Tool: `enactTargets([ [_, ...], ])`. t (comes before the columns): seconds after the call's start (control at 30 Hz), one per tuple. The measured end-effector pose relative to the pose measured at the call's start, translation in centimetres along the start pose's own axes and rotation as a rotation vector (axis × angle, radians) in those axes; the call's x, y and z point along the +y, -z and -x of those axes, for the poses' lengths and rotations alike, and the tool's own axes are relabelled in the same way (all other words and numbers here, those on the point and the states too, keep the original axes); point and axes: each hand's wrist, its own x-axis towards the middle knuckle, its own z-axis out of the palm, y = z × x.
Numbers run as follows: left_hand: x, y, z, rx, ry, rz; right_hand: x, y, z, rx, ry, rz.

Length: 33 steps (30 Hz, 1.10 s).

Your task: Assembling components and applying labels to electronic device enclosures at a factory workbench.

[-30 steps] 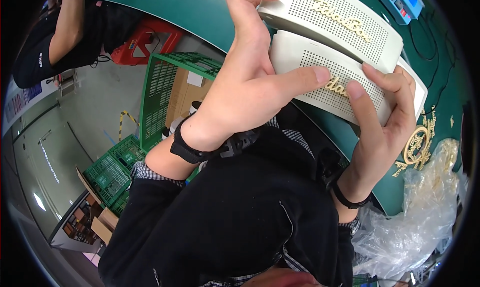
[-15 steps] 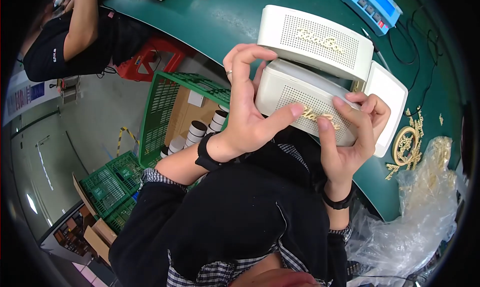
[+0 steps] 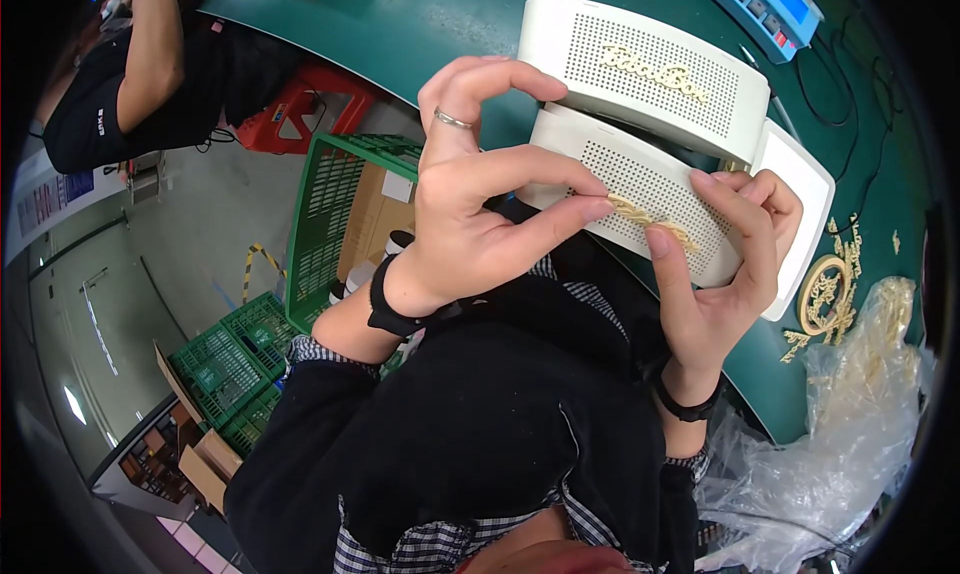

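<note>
My left hand pinches the left end of a gold script lettering piece between thumb and forefinger. The piece lies along the dotted front of a white perforated housing. With its fingers over the top edge and the thumb at the front, my right hand grips that housing's right end; the thumb tip is by the lettering's right end. A second white perforated housing, bearing similar gold lettering, is just behind. Beside my right hand lies a white rounded panel.
On the green table are loose gold lettering pieces, a roll of tape-like gold ring, a clear plastic bag and a blue device with cables. Green crates stand at left. Another person's arm is at upper left.
My left thumb and forefinger have closed on the lettering's left end; before, the forefinger was up at the housing's top edge. Both housings appear slightly further right. My right hand keeps its grip.
</note>
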Motion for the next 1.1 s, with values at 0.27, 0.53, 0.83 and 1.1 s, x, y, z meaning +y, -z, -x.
enactTargets([
  [0.27, 0.0, -0.2, -0.7, 0.026, 0.081, -0.007, -0.8, 0.5, -1.4, -0.030, 0.190, 0.213],
  [0.53, -1.4, 1.0, 0.2, 0.070, 0.091, 0.033, -3.2, 1.8, -3.4, -0.252, 0.348, 0.533],
  [0.83, -2.2, 1.6, 1.3, 0.075, 0.112, 0.088, -3.3, 0.3, -3.4, -0.239, 0.350, 0.394],
  [1.1, -2.7, 1.9, 1.8, 0.053, 0.141, 0.117, -3.1, 0.3, -3.3, -0.246, 0.398, 0.417],
])
